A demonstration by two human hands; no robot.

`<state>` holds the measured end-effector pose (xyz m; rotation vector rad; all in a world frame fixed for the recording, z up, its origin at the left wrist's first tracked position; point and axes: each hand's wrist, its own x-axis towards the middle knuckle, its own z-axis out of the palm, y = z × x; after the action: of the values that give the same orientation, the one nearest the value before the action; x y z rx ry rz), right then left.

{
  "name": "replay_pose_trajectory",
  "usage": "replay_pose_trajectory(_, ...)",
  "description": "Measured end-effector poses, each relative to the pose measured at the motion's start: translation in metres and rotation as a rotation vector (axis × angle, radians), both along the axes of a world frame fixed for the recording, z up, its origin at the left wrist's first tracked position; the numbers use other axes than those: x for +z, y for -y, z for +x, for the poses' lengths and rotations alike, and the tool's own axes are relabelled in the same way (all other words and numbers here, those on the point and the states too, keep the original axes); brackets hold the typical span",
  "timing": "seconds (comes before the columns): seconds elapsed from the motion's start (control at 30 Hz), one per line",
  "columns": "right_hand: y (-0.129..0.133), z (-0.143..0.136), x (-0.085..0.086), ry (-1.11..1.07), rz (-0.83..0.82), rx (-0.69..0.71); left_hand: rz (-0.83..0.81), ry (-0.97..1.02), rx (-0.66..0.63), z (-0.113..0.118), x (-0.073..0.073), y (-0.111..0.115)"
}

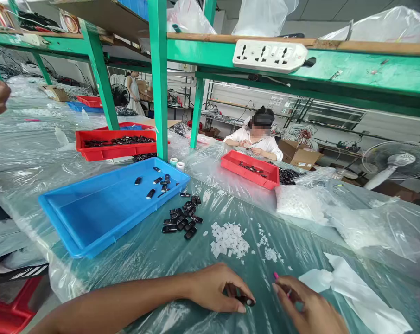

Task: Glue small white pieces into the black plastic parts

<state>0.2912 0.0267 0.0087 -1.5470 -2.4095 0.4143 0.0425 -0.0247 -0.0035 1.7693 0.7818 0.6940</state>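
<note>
My left hand [215,287] is closed, thumb and fingers pinching a small black plastic piece [245,300] with a pale round spot at its end. To its right, my right hand [309,304] has its fingers curled round a thin pink tool [276,275], mostly hidden by the fingers; its exact kind does not show. Ahead of my hands lie a heap of small white flat pieces [230,240] and a scatter of smaller white bits [270,253]. Left of these is a pile of small black casings [182,217] on the plastic-covered table [140,273].
A blue tray [102,204] with several black casings stands at left. Red trays [116,150] [250,174] sit farther back. White crumpled sheet [363,297] lies at right, near bagged white pieces [300,202]. A green post [158,79] rises mid-table; a co-worker [255,137] sits opposite.
</note>
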Motion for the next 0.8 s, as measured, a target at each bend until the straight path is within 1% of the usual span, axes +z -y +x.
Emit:
replay_pose_trajectory(0.07,-0.003,-0.011,0.003,-0.019,-0.035,0.189,-0.008,0.019,-0.024,0.000,0.000,0.001)
replay_pose_trajectory(0.13,-0.009,-0.024,0.004,-0.012,-0.010,0.359,0.022,0.012,-0.021,0.000,-0.001,0.001)
replay_pose_trajectory(0.2,-0.015,-0.041,0.005,0.007,0.055,0.467,0.070,-0.012,-0.011,0.000,-0.004,0.002)
replay_pose_trajectory(0.27,-0.019,-0.059,0.003,0.018,0.118,0.521,0.111,-0.034,0.009,0.001,-0.007,0.002)
replay_pose_trajectory(0.4,-0.024,-0.090,-0.012,0.026,0.165,0.551,0.151,-0.017,0.040,0.002,-0.008,0.003)
replay_pose_trajectory(0.53,-0.029,-0.106,-0.029,-0.002,0.202,0.547,0.134,0.033,0.056,0.001,-0.004,0.003)
replay_pose_trajectory(0.63,-0.032,-0.103,-0.032,-0.116,0.202,0.514,0.111,0.089,0.092,0.000,-0.001,0.003)
replay_pose_trajectory(0.7,-0.032,-0.096,-0.031,-0.239,0.183,0.443,0.067,0.150,0.109,0.000,0.000,0.002)
replay_pose_trajectory(0.8,-0.028,-0.078,-0.030,-0.449,0.133,0.310,-0.050,0.249,0.118,0.002,-0.001,0.002)
